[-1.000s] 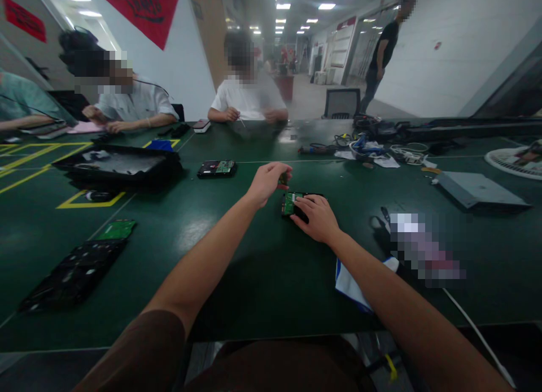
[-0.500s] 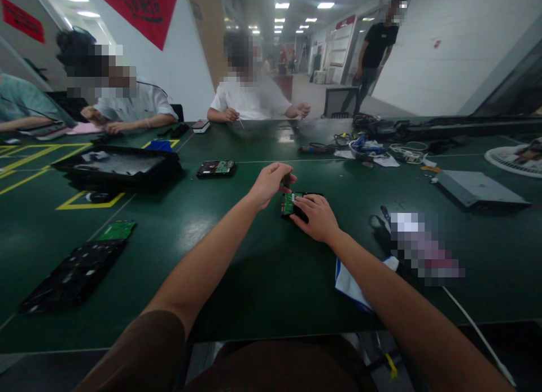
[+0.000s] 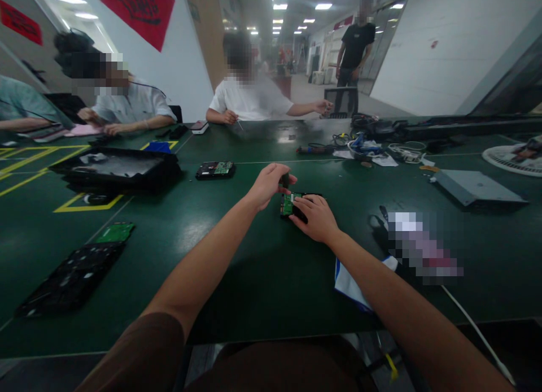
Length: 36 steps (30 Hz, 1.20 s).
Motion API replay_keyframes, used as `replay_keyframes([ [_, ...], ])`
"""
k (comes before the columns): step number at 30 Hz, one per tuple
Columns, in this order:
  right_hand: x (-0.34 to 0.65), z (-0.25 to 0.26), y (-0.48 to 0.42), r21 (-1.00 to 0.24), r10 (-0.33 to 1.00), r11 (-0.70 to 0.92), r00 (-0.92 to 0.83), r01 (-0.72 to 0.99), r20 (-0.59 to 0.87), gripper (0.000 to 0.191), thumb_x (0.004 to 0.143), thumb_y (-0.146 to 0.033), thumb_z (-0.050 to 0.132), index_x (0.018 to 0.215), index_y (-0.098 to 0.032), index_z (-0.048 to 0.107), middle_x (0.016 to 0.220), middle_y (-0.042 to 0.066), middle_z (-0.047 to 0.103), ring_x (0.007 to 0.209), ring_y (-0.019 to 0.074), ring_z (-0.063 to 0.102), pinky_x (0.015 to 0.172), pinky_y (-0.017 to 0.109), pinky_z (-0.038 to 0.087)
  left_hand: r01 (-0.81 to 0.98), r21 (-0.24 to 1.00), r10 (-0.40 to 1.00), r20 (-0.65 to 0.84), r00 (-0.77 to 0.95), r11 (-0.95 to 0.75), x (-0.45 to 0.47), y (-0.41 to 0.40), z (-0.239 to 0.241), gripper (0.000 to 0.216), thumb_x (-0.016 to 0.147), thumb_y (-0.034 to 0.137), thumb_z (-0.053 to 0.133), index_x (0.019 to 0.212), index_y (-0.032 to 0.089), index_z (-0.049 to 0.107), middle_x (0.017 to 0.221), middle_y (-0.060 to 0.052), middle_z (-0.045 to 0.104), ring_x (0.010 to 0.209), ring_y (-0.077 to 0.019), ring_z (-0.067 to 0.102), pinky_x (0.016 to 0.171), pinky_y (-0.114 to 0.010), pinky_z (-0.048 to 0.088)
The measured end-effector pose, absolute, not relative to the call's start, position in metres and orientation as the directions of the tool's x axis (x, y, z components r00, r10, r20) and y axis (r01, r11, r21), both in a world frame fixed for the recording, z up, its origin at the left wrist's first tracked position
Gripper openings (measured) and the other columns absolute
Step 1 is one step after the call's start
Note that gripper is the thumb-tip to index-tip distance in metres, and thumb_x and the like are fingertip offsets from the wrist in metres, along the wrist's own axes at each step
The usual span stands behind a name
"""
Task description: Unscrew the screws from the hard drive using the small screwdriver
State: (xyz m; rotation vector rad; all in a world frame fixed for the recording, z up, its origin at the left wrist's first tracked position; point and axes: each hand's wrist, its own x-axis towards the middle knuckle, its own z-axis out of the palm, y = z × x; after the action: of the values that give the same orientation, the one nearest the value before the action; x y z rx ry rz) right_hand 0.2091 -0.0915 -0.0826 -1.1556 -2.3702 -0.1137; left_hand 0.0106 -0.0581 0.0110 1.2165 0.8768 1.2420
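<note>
One hard drive (image 3: 292,209), green board (image 3: 288,201) up, on the table (image 3: 245,279), midway between near and far edges; probably stiff, dense, board fragile, best held by its sides. Right hand (image 3: 315,216) grasps it; left hand (image 3: 273,184) is curled near its left end, contents unclear.

Blk tray (image 3: 163,174) sits L, cables (image 3: 365,147) & gry box (image 3: 478,187) R.

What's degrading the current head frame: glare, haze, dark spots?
Head view: pale glare on the green tabletop; hazy smear across the white shirt opposite; pixel blocks covering an object at right; the dark item in the left hand is too dim and small to identify.
</note>
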Motion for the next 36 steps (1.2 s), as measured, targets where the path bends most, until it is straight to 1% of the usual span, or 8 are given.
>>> replay_keyframes([
  [3, 0.2094, -0.0818, -0.0917, -0.136, 0.715, 0.642, -0.525, 0.755, 0.461, 0.047, 0.102, -0.052, 0.056, 0.139, -0.026, 0.067, 0.143, 0.008, 0.067, 0.133, 0.0353, 0.053, 0.115, 0.059, 0.037, -0.229, 0.967, 0.984, 0.136, 0.116, -0.107, 0.0106, -0.0558, 0.0093, 0.013, 0.089, 0.031, 0.062, 0.090, 0.018, 0.059, 0.088, -0.008, 0.073, 0.083, -0.0188, 0.069, 0.069, -0.031, 0.058],
  [9, 0.2091, -0.0812, -0.0925, -0.128, 0.715, 0.638, -0.522, 0.760, 0.466, 0.048, 0.102, -0.053, 0.055, 0.138, -0.024, 0.067, 0.143, 0.009, 0.067, 0.133, 0.0348, 0.053, 0.116, 0.057, 0.037, -0.022, 0.975, 0.973, 0.223, 0.064, -0.222, 0.0114, -0.0535, 0.0080, 0.015, 0.088, 0.032, 0.062, 0.084, 0.018, 0.066, 0.087, -0.006, 0.068, 0.082, -0.0170, 0.065, 0.061, -0.025, 0.055],
  [16, 0.2093, -0.0806, -0.0924, -0.135, 0.724, 0.632, -0.519, 0.763, 0.455, 0.048, 0.102, -0.053, 0.055, 0.139, -0.024, 0.067, 0.142, 0.009, 0.067, 0.133, 0.0355, 0.053, 0.115, 0.059, 0.037, -0.170, 0.978, 0.982, 0.145, 0.122, -0.123, 0.0112, -0.0567, 0.0086, 0.016, 0.088, 0.035, 0.063, 0.092, 0.019, 0.060, 0.088, -0.008, 0.073, 0.085, -0.0206, 0.069, 0.061, -0.028, 0.057],
  [22, 0.2096, -0.0810, -0.0921, -0.124, 0.718, 0.636, -0.527, 0.761, 0.454, 0.048, 0.102, -0.053, 0.055, 0.137, -0.023, 0.067, 0.143, 0.010, 0.067, 0.133, 0.0352, 0.053, 0.115, 0.058, 0.038, -0.016, 0.967, 0.967, 0.254, 0.034, -0.254, 0.0075, -0.0517, 0.0065, 0.022, 0.088, 0.033, 0.057, 0.079, 0.017, 0.069, 0.090, -0.008, 0.065, 0.082, -0.0180, 0.062, 0.058, -0.025, 0.056],
  [26, 0.2091, -0.0832, -0.0917, -0.119, 0.712, 0.638, -0.524, 0.761, 0.468, 0.047, 0.102, -0.052, 0.057, 0.137, -0.023, 0.068, 0.143, 0.009, 0.067, 0.132, 0.0351, 0.054, 0.116, 0.057, 0.037, -0.185, 0.974, 0.978, 0.154, 0.142, -0.127, 0.0122, -0.0565, 0.0089, 0.017, 0.088, 0.034, 0.060, 0.092, 0.017, 0.063, 0.083, -0.007, 0.069, 0.080, -0.0199, 0.066, 0.064, -0.032, 0.060],
  [28, 0.2088, -0.0840, -0.0915, -0.119, 0.712, 0.636, -0.520, 0.763, 0.472, 0.047, 0.102, -0.053, 0.057, 0.136, -0.023, 0.068, 0.143, 0.010, 0.067, 0.132, 0.0350, 0.054, 0.116, 0.056, 0.036, -0.234, 0.967, 0.980, 0.132, 0.146, -0.095, 0.0139, -0.0575, 0.0090, 0.015, 0.088, 0.033, 0.061, 0.091, 0.017, 0.060, 0.083, -0.007, 0.069, 0.082, -0.0199, 0.067, 0.067, -0.033, 0.060],
  [32, 0.2087, -0.0839, -0.0914, -0.113, 0.715, 0.632, -0.521, 0.767, 0.467, 0.048, 0.102, -0.053, 0.056, 0.136, -0.021, 0.068, 0.143, 0.010, 0.067, 0.133, 0.0351, 0.053, 0.116, 0.056, 0.037, -0.125, 0.975, 0.977, 0.194, 0.091, -0.182, 0.0134, -0.0560, 0.0075, 0.018, 0.089, 0.033, 0.063, 0.083, 0.016, 0.066, 0.090, -0.007, 0.065, 0.086, -0.0175, 0.063, 0.063, -0.026, 0.057],
  [36, 0.2089, -0.0829, -0.0919, -0.109, 0.712, 0.634, -0.523, 0.766, 0.469, 0.049, 0.102, -0.053, 0.056, 0.136, -0.020, 0.068, 0.143, 0.011, 0.067, 0.132, 0.0351, 0.053, 0.116, 0.056, 0.036, -0.129, 0.975, 0.969, 0.198, 0.145, -0.180, 0.0142, -0.0557, 0.0065, 0.021, 0.091, 0.038, 0.067, 0.089, 0.017, 0.065, 0.089, -0.007, 0.068, 0.085, -0.0171, 0.066, 0.065, -0.026, 0.057],
])
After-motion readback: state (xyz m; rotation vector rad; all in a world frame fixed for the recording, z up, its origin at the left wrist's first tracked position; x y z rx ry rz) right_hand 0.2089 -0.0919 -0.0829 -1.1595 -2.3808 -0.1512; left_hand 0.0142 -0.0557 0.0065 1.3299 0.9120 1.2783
